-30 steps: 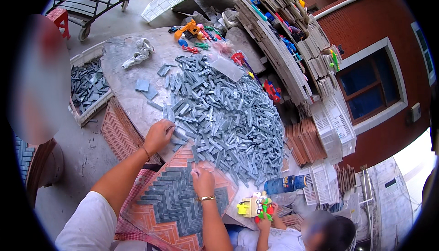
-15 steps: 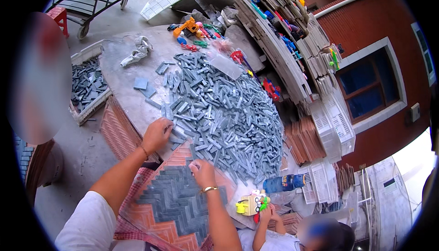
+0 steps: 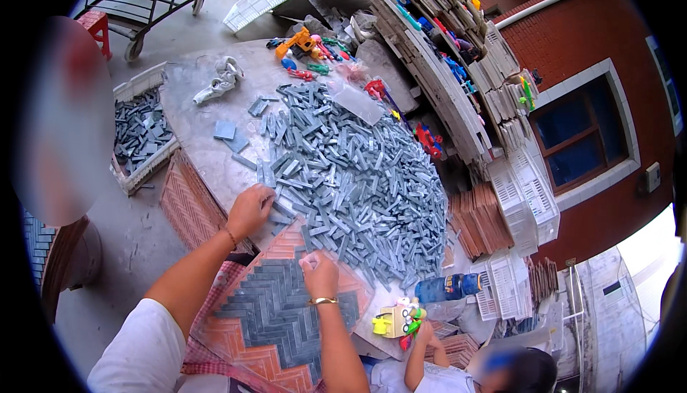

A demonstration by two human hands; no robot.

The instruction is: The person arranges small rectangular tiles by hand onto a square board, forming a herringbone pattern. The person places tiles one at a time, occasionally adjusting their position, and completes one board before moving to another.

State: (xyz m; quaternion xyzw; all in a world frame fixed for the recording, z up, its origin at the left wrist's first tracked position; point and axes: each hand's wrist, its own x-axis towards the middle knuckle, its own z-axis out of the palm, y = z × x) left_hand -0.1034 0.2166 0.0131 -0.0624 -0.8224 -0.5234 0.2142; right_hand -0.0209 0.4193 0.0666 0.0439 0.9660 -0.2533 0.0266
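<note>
Laying grey strips into a herringbone mould

The right hand [image 3: 320, 273], fingers pinched on a small grey tile strip, presses at the top edge of the orange herringbone tray [image 3: 236, 339], filling its pattern. The left hand [image 3: 250, 210], at 10 o'clock from it, rests curled on the strip pile [image 3: 358, 178], seemingly gathering; its grip cannot be told. A dusty stone table [image 3: 197, 117] carries them outdoors, a brick wall [image 3: 594, 42] at 2 o'clock.
</note>
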